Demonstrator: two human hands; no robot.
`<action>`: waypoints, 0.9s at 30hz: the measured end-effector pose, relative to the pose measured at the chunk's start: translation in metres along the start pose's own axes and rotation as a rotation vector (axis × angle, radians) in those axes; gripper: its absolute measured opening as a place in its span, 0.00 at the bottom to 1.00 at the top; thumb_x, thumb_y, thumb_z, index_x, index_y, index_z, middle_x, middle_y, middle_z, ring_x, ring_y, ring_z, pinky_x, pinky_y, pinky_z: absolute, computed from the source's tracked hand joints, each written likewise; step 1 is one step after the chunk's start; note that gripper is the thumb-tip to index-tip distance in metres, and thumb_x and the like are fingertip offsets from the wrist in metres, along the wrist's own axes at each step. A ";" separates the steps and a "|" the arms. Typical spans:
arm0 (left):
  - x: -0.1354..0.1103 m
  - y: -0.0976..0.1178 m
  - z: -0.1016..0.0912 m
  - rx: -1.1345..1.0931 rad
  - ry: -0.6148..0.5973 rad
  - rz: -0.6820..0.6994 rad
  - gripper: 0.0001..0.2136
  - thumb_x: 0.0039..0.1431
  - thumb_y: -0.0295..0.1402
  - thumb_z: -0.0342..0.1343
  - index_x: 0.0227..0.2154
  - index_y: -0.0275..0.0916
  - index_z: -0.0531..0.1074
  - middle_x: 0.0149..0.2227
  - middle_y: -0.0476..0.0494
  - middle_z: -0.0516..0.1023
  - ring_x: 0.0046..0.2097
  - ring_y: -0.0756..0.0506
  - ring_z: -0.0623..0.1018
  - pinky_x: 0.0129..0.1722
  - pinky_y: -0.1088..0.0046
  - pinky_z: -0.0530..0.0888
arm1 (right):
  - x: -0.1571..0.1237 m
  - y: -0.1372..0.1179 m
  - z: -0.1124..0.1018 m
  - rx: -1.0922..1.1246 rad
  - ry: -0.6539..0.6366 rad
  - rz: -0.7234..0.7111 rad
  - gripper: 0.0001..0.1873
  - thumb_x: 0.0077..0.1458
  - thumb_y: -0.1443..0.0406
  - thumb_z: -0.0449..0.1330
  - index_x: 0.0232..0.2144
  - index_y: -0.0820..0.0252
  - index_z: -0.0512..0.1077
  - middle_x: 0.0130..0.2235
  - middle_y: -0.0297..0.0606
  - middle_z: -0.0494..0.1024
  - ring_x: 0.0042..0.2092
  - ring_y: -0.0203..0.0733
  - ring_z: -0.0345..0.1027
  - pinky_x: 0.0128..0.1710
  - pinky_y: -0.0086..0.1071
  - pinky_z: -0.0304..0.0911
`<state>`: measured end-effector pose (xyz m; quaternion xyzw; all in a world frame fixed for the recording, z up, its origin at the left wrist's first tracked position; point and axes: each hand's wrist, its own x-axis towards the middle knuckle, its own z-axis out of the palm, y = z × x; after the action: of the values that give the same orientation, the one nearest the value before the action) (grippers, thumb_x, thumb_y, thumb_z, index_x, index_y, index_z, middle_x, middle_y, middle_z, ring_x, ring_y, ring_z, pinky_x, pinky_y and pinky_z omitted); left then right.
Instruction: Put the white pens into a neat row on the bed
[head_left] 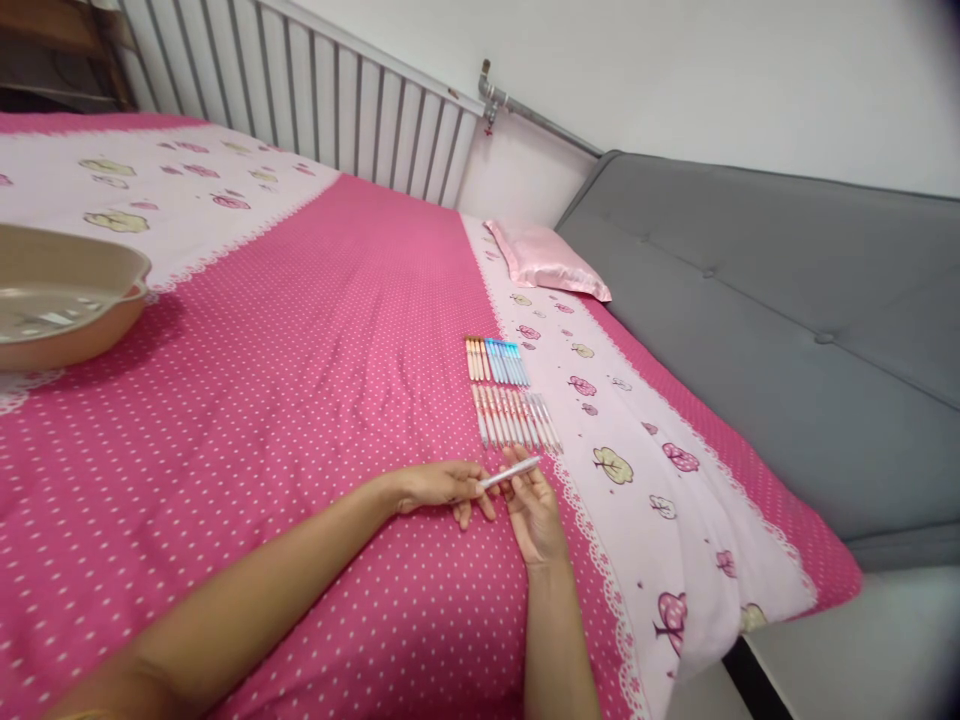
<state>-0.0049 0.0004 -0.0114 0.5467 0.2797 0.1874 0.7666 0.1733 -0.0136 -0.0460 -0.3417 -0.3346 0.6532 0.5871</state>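
A slim white pen (511,472) is held at a slant between my two hands, just above the bed. My left hand (448,484) pinches its lower left end between thumb and fingers. The fingers of my right hand (537,512) are closed around the other end, with the palm turned up. Just beyond my hands, pens lie side by side in two rows. Nearest is a row of whitish pens (514,418) with reddish markings. Behind it, several orange-brown pens (477,360) lie beside several blue pens (507,362).
A beige plastic basin (75,345) stands on the bed at the left. A pink pillow (551,262) rests near the grey padded headboard (750,300). The pink dotted bedspread (337,330) has white printed bands. Behind the bed is a white radiator (322,90) with a pipe.
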 end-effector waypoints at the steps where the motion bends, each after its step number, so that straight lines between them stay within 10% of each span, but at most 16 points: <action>1: 0.000 0.000 0.000 0.001 0.001 -0.002 0.18 0.51 0.45 0.54 0.36 0.34 0.65 0.37 0.42 0.76 0.24 0.54 0.71 0.31 0.73 0.68 | 0.000 0.000 0.000 0.005 0.000 0.005 0.21 0.42 0.69 0.64 0.42 0.51 0.71 0.43 0.33 0.74 0.39 0.33 0.67 0.40 0.29 0.63; 27: -0.002 0.003 0.002 0.074 -0.008 -0.024 0.17 0.54 0.43 0.52 0.39 0.34 0.67 0.32 0.45 0.75 0.25 0.54 0.71 0.31 0.74 0.67 | 0.000 0.004 -0.001 0.001 0.029 0.024 0.14 0.39 0.65 0.68 0.30 0.57 0.68 0.29 0.28 0.73 0.27 0.32 0.65 0.30 0.29 0.62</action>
<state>-0.0047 -0.0015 -0.0077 0.5721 0.2900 0.1657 0.7491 0.1726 -0.0136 -0.0498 -0.3549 -0.3216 0.6554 0.5840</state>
